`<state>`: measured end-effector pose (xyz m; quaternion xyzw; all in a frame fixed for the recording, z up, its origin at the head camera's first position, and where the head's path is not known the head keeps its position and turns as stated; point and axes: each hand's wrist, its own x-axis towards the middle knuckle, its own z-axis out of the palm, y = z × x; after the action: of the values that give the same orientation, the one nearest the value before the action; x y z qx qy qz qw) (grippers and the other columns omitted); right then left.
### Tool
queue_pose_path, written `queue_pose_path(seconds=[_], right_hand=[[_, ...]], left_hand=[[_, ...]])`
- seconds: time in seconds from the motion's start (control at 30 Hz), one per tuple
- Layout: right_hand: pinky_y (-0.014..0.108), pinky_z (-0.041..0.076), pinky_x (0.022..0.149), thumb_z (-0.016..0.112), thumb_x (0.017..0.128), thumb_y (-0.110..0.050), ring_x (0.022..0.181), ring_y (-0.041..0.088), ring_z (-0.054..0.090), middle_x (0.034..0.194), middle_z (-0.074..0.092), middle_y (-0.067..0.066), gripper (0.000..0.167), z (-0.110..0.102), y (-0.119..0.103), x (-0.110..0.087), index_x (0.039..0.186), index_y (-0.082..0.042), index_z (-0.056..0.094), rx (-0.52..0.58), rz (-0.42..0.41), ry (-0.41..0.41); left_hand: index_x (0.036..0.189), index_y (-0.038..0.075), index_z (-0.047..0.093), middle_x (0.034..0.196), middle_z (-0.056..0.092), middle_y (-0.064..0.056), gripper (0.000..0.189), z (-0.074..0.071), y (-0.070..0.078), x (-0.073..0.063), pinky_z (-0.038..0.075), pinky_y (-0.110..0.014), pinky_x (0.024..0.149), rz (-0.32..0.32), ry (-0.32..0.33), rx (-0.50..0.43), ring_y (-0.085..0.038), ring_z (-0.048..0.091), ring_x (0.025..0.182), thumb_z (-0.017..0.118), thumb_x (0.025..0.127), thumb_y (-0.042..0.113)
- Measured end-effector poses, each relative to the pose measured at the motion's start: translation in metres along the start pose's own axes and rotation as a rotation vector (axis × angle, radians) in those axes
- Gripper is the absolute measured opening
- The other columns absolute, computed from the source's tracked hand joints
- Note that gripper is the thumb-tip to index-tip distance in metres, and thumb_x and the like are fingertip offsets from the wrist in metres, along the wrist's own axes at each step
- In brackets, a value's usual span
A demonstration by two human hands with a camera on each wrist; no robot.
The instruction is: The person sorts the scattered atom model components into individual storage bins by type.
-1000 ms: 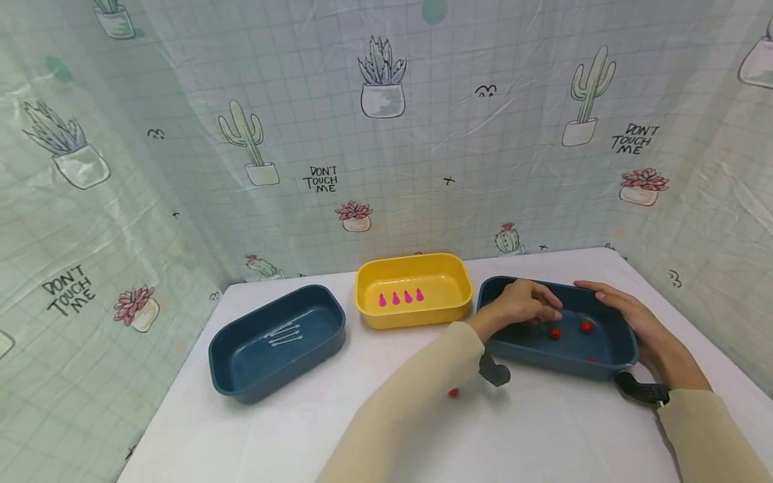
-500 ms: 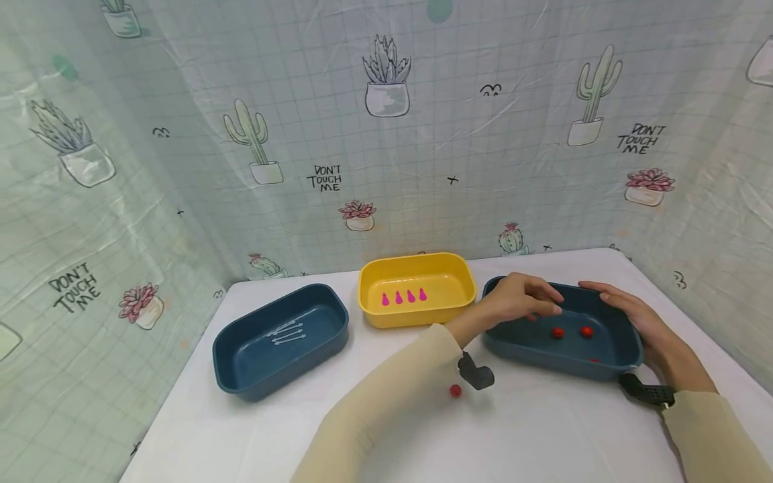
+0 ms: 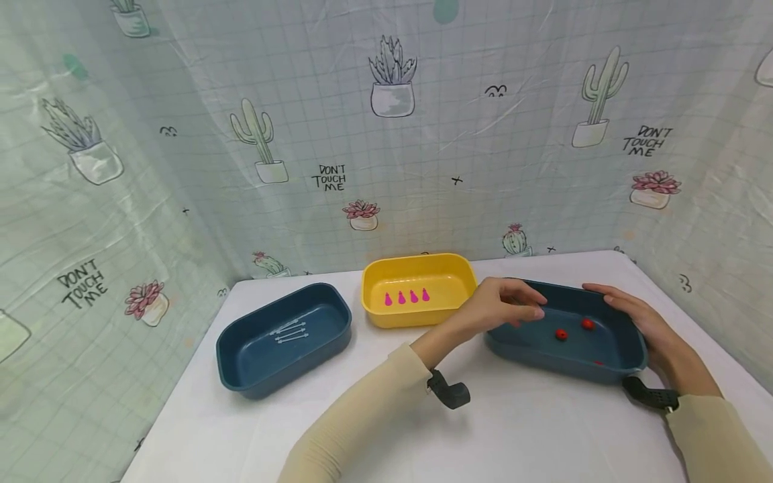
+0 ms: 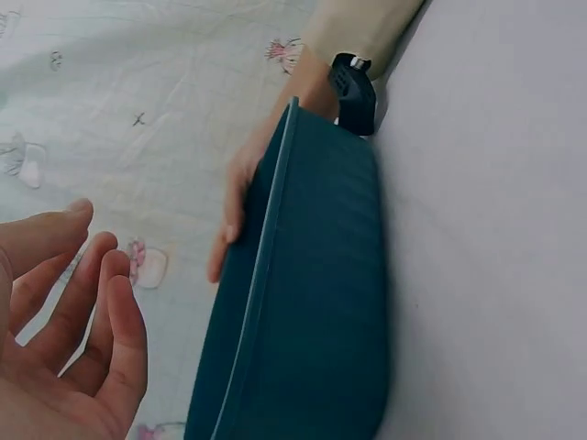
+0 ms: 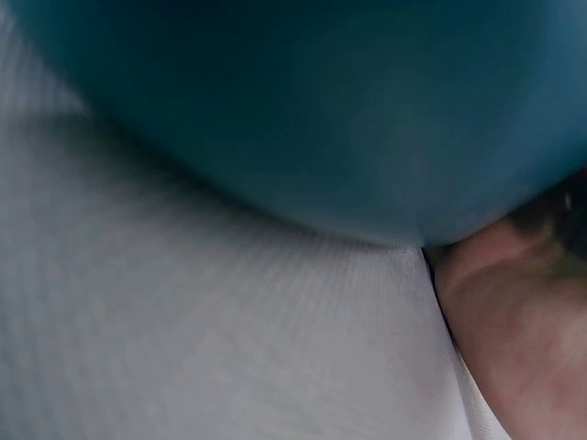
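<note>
My left hand hovers over the left end of the right-hand dark blue bin. Its fingers are loosely bent, with a gap to the thumb and nothing held. Against the bin's right end rests my right hand, fingers stretched along the outer wall at the rim; part of this hand is hidden by the bin. Inside the bin lie a red bead with a hole and another red bead. A sliver of red shows at the front wall, mostly hidden.
A yellow bin holding several pink bottle-shaped pieces stands at the back middle. Another dark blue bin at left contains several pale thin rods. White cloth covers the table; a printed curtain rises behind.
My left hand has drawn back leftward from the middle of the right bin. A red bead on the table, visible earlier, is now out of sight near the left wrist camera. My right hand stays put.
</note>
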<state>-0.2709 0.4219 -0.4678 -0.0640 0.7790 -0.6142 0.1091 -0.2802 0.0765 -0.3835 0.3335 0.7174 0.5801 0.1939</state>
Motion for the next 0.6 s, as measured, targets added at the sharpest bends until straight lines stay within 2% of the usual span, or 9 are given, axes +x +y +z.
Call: queue_pose_path(seconds=[0.03,0.23,0.33,0.53,0.6], right_hand=[[0.013,0.052,0.088,0.033,0.112,-0.044,0.111,-0.018,0.05,0.136,0.041,-0.034,0.055,0.0,0.0,0.0,0.164,-0.026,0.03,0.002,-0.003,-0.001],[0.01,0.048,0.087,0.033,0.113,-0.042,0.112,-0.019,0.048,0.139,0.041,-0.034,0.054,-0.001,-0.001,0.001,0.164,-0.025,0.03,-0.007,-0.025,-0.009],[0.009,0.048,0.086,0.034,0.113,-0.041,0.112,-0.019,0.048,0.137,0.042,-0.035,0.054,-0.001,-0.001,0.002,0.164,-0.024,0.03,-0.006,-0.027,-0.005],[0.014,0.052,0.086,0.036,0.113,-0.037,0.112,-0.017,0.053,0.131,0.049,-0.037,0.051,-0.003,-0.001,0.002,0.163,-0.025,0.034,0.053,-0.038,-0.022],[0.013,0.052,0.086,0.036,0.113,-0.036,0.112,-0.017,0.053,0.129,0.049,-0.037,0.051,-0.003,0.0,0.002,0.163,-0.025,0.034,0.058,-0.04,-0.024]], left_hand=[[0.119,0.01,0.074,0.099,0.075,0.011,0.026,-0.002,-0.001,-0.004,0.062,-0.025,0.078,0.006,0.006,-0.007,-0.015,0.071,0.088,0.075,0.095,0.02],[0.118,0.012,0.075,0.099,0.075,0.01,0.024,-0.018,-0.007,-0.027,0.062,-0.026,0.079,0.047,0.059,0.004,-0.038,0.068,0.099,0.074,0.096,0.021],[0.116,0.013,0.076,0.101,0.075,0.007,0.022,-0.025,-0.01,-0.04,0.061,-0.025,0.077,0.043,0.087,0.005,-0.045,0.066,0.101,0.074,0.095,0.021],[0.116,0.009,0.076,0.105,0.076,-0.004,0.023,-0.035,-0.02,-0.063,0.059,-0.022,0.074,-0.007,0.128,-0.009,-0.049,0.065,0.101,0.074,0.096,0.019],[0.116,0.011,0.076,0.106,0.076,-0.005,0.022,-0.036,-0.026,-0.07,0.058,-0.021,0.073,-0.03,0.139,-0.005,-0.045,0.066,0.099,0.075,0.095,0.02]])
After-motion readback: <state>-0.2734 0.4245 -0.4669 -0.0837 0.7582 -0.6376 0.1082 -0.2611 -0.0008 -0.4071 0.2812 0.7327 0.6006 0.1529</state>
